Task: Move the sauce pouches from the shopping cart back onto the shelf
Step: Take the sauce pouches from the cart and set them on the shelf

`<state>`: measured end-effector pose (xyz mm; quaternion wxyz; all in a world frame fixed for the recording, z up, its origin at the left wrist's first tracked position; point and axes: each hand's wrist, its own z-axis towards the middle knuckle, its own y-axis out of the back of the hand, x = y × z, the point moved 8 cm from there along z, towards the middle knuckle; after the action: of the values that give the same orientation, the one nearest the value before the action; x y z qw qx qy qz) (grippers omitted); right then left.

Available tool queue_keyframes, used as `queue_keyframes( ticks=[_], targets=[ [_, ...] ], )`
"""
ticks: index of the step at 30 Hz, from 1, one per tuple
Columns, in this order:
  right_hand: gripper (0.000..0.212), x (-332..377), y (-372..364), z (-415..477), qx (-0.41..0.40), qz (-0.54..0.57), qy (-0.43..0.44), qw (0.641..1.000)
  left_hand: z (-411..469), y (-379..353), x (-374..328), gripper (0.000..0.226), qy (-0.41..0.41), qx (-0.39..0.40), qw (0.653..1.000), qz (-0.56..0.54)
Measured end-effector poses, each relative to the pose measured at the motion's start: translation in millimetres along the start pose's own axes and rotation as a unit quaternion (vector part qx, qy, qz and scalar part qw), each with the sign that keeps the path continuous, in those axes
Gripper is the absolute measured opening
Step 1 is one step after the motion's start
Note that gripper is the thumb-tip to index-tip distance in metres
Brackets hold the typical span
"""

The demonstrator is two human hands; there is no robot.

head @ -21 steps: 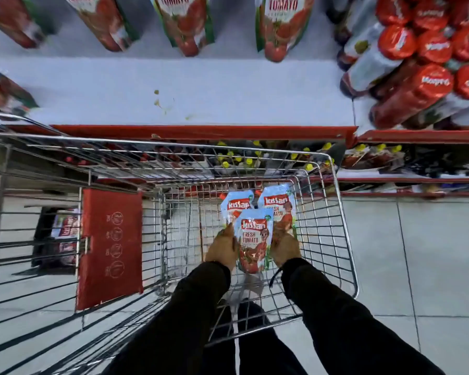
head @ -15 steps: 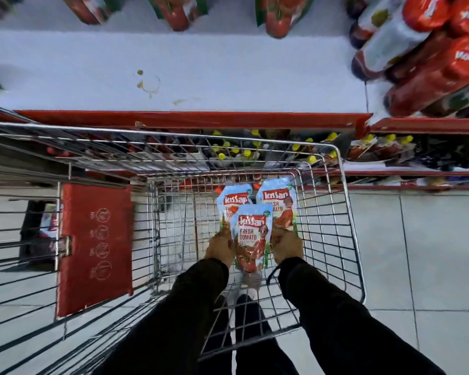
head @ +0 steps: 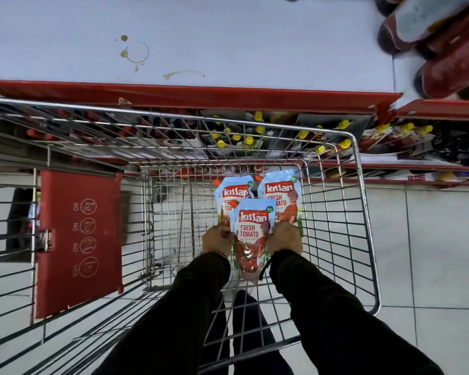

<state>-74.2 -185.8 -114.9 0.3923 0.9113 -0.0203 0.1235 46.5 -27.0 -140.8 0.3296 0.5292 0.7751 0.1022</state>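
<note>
Since earlier frames: view tipped lower, hands unmoved on pouches; no lift begun, no pouch yet returned to white shelf with red front edge (head: 228, 28).

Three blue-and-red plastic ketchup pouches (head: 251, 236) seen in chrome wire shopping cart (head: 363, 212), front pouch overlapping rear two.

Left hand (head: 217, 240) closed on front pouch's left edge, right hand (head: 285, 239) closed on right edge; pouch held between both. Shelf well apart, above cart.

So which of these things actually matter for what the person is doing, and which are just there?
Part of the job:
- three ketchup pouches
- shopping cart
- white shelf
- left hand, right hand

Just there:
- red sauce bottles
- yellow-capped bottles
- red cart flap
- floor tiles
</note>
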Motion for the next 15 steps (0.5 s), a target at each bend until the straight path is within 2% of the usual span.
queue_keyframes(
  ticks=[3, 5, 7, 9, 11, 13, 15],
  targets=[
    [0.048, -1, -2, 1, 0.003, 0.019, -0.004, 1.000, 3, -2, 1, 0.020, 0.006, -0.004, 1.000, -0.004],
    [0.037, -6, -2, 4, 0.012, 0.033, -0.003, 0.999, 3, -2, 1, 0.020, 0.007, -0.004, 1.000, -0.006],
    [0.015, -9, 0, 6, 0.022, 0.042, -0.013, 0.999, 0, -1, -1, 0.021, 0.008, 0.000, 1.000, -0.010],
    [0.014, -12, -1, 10, 0.033, 0.034, -0.020, 0.999, 0, -2, -5, 0.020, 0.003, -0.009, 1.000, -0.026],
    [0.013, 17, 31, -57, 0.039, 0.046, 0.039, 0.997, -57, 56, -13, 0.019, -0.037, -0.037, 0.997, -0.056],
    [0.019, 17, 32, -56, 0.033, 0.068, 0.044, 0.996, -57, 57, -20, 0.020, -0.052, -0.037, 0.997, -0.053],
    [0.017, 14, 33, -55, 0.041, 0.104, 0.026, 0.993, -55, 62, -23, 0.020, -0.067, -0.046, 0.995, -0.051]
  ],
)
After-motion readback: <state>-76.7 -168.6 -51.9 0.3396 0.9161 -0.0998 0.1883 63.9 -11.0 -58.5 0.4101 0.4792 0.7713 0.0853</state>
